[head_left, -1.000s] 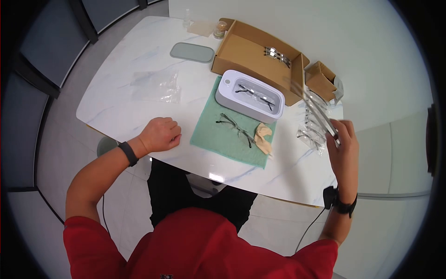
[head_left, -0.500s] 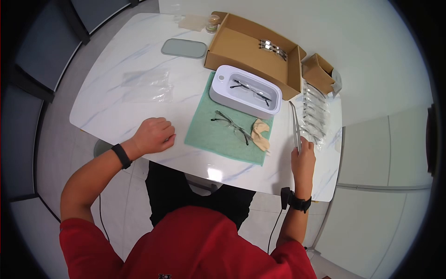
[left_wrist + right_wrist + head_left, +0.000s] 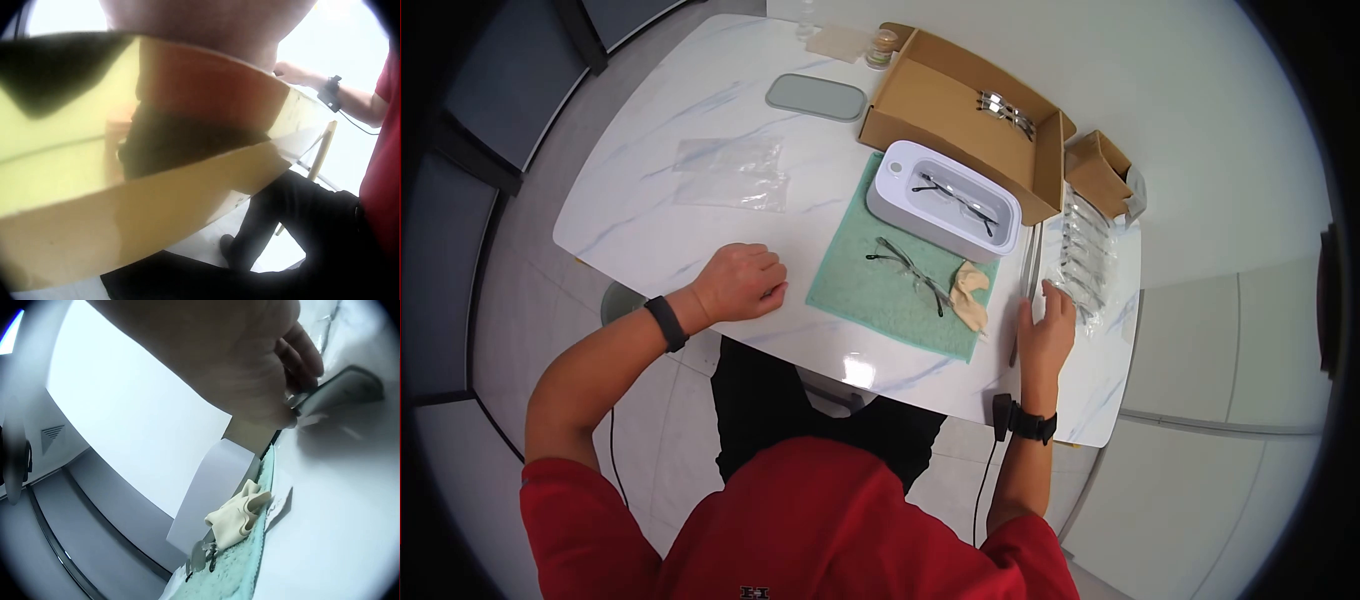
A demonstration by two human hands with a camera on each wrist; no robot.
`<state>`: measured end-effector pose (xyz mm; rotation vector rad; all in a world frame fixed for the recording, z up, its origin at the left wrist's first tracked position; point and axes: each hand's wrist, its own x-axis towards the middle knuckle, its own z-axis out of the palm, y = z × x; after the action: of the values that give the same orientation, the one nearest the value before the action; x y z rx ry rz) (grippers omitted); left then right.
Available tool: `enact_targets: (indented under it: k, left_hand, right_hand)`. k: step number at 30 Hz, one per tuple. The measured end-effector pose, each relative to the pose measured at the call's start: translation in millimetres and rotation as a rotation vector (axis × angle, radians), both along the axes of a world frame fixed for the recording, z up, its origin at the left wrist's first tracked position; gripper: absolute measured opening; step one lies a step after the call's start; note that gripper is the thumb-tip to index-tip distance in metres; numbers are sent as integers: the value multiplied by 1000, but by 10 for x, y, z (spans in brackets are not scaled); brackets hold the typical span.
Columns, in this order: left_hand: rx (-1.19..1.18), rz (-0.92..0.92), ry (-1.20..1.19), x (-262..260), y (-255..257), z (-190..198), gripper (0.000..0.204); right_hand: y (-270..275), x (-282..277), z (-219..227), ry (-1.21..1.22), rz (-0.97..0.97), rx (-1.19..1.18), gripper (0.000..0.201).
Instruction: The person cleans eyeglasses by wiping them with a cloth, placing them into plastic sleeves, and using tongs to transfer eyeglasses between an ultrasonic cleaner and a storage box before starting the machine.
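Tweezers (image 3: 1031,262) laid flat on the white table (image 3: 635,195), between the green towel (image 3: 850,285) and the right hand (image 3: 1048,335). Right hand lowered just beside them, thumb and fingers parted, fingers bent; no grip seen, and whether the tweezers are touched can't be told. Left hand (image 3: 742,282) rested near the table's front edge, fingers loosely curled, nothing seen held.

One pair of glasses (image 3: 908,268) placed on the towel, with a beige cloth (image 3: 970,297) bunched at its right end. White tub (image 3: 930,232) set on the towel's far part; another pair (image 3: 952,193) held inside. Wrapped glasses (image 3: 1086,250) lined up in clear plastic beyond the right hand, small carton (image 3: 1097,172) stood behind them. More glasses (image 3: 1007,114) kept in the big cardboard box (image 3: 935,88). Grey lid (image 3: 816,97) and clear bags (image 3: 730,174) left on the table's left half.
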<state>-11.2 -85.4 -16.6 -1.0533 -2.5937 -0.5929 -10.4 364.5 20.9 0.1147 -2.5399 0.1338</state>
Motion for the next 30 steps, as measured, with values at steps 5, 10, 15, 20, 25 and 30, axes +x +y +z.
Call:
enact_targets:
  k: [5, 10, 15, 20, 25, 30]
  left_hand:
    - [-5, -1, -18, 6, 5, 12, 21]
    - [-25, -2, -15, 3, 5, 19, 21]
    - [-78, 17, 4, 11, 4, 38, 19]
    - [-83, -12, 14, -4, 12, 43, 17]
    - [-128, -30, -41, -16, 35, 99, 16]
    - [-179, -38, -66, -9, 99, 175, 15]
  right_hand:
    - [-490, 264, 282, -50, 479, -218, 22]
    - [-1345, 516, 39, -289, 1203, -202, 20]
    - [-1912, 620, -292, -361, 1602, -172, 30]
    - [-2113, 610, -376, -369, 1593, -191, 13]
    - [-2029, 678, -424, -343, 1598, -201, 14]
    - [-2011, 692, -483, -279, 1657, -317, 12]
